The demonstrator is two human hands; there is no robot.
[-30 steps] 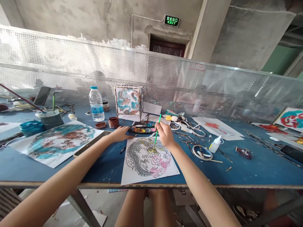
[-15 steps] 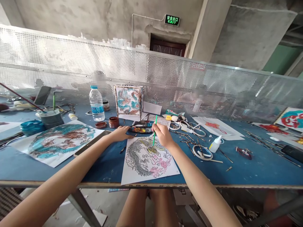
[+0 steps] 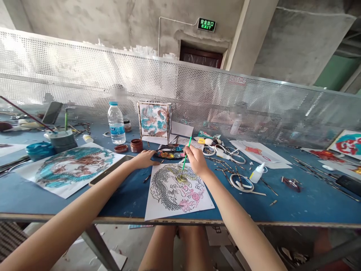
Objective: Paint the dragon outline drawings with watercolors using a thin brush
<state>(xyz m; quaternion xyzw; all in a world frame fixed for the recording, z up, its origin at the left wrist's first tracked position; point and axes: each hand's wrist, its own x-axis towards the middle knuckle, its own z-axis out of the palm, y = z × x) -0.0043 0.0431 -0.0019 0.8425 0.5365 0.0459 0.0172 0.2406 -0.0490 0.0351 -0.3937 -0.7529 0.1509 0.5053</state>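
One slim green-shafted paintbrush [image 3: 188, 146], prob. light & stiff, pinched high in R hand [image 3: 196, 160], tip at white dragon-print paper sheet [image 3: 153, 210]; best hold: shaft. L hand [image 3: 144, 159] palm-down nr dark paint palette [image 3: 161, 155], grip unclear.

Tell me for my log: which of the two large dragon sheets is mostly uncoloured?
The front sheet, under the green brush in the right hand: mostly black outlines, some pink and yellow. The left sheet is turquoise and brown.
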